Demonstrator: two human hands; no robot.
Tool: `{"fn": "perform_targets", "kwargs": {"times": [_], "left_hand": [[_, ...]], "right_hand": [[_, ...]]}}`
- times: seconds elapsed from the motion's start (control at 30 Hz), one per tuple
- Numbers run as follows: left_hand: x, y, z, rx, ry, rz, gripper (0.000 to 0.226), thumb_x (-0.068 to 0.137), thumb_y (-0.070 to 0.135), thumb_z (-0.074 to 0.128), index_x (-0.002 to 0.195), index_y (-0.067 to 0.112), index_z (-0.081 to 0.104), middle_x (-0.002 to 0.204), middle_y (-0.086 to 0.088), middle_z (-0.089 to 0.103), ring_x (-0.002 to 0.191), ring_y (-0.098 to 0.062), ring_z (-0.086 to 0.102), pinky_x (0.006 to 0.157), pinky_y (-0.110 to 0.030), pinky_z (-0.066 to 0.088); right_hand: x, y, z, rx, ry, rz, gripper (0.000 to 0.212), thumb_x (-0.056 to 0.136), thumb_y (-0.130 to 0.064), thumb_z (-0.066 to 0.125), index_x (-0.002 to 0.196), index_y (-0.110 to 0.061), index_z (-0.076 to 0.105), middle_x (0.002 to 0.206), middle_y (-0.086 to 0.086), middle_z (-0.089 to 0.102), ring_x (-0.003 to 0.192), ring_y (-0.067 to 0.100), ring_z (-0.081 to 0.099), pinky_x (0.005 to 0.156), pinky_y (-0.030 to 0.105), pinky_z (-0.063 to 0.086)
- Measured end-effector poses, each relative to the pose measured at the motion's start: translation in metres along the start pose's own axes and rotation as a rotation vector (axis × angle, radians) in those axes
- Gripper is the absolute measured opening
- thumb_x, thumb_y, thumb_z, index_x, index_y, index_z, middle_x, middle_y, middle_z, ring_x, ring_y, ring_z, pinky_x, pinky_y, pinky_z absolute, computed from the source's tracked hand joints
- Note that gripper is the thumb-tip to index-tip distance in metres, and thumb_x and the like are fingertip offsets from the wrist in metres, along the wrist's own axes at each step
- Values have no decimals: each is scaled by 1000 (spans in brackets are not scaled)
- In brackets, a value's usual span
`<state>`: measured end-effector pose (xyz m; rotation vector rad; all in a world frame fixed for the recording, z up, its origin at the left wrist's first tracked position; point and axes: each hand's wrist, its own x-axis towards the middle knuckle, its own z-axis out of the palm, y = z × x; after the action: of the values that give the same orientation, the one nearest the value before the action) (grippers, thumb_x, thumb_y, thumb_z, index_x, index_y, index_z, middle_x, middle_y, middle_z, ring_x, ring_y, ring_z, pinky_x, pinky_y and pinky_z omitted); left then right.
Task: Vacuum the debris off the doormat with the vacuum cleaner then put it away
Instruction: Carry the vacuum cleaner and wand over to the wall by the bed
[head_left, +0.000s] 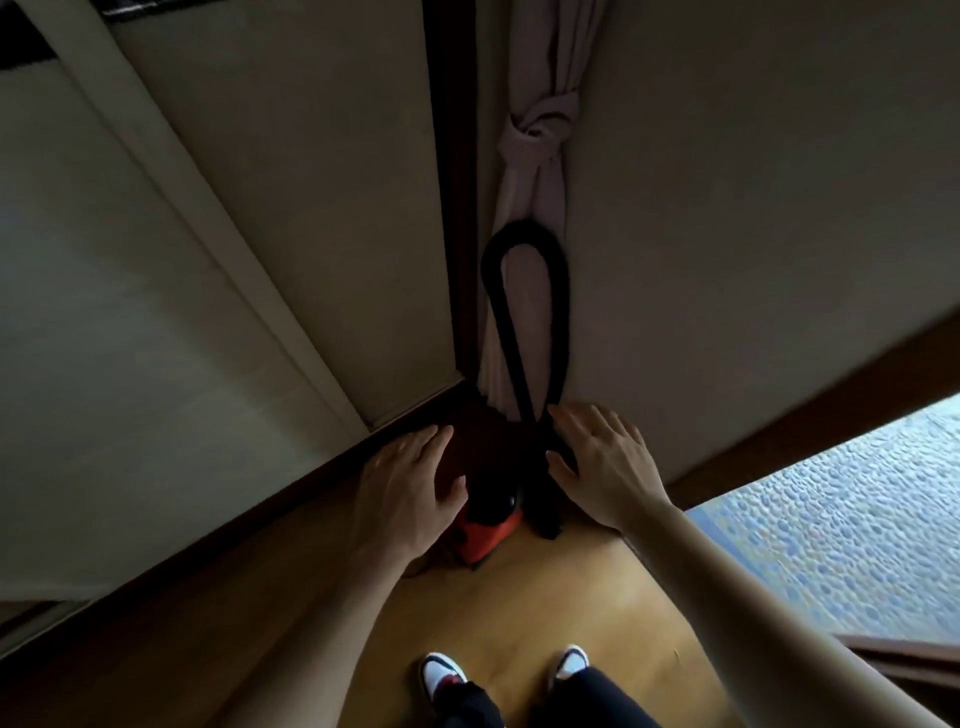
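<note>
A red and black vacuum cleaner (480, 535) stands on the wooden floor in the room's corner. Its black hose (511, 332) rises in a tall loop against the wall and the knotted curtain. My left hand (410, 493) hovers over the vacuum's left side with fingers spread and relaxed, holding nothing. My right hand (597, 462) is spread beside the lower end of the hose, thumb close to it; I cannot tell whether it touches. The doormat is out of view.
A knotted pale curtain (537, 135) hangs in the corner above the hose. A light sliding door (156, 312) lies to the left, a dark wooden post (449, 208) at the corner. A pebbled entry floor (857, 519) drops off to the right. My shoes (441, 675) stand on the wooden floor (545, 597).
</note>
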<state>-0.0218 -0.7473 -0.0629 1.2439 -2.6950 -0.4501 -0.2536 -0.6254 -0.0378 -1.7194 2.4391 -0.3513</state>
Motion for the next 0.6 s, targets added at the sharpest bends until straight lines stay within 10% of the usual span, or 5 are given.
{"fn": "perform_targets", "kwargs": {"times": [0.3, 0.6], "left_hand": [[59, -26, 86, -164, 38, 4, 61, 85, 48, 62, 140, 21, 53, 137, 3, 60, 126, -12, 55, 103, -26, 41], [103, -65, 327, -108, 10, 118, 57, 81, 52, 60, 129, 20, 62, 123, 5, 68, 113, -12, 63, 95, -32, 51]], "right_hand": [[59, 58, 90, 161, -2, 132, 65, 84, -54, 37, 136, -18, 53, 136, 7, 59, 121, 32, 55, 96, 46, 48], [100, 161, 302, 120, 66, -26, 60, 90, -46, 49, 141, -13, 52, 130, 12, 63, 117, 34, 61, 99, 49, 50]]}}
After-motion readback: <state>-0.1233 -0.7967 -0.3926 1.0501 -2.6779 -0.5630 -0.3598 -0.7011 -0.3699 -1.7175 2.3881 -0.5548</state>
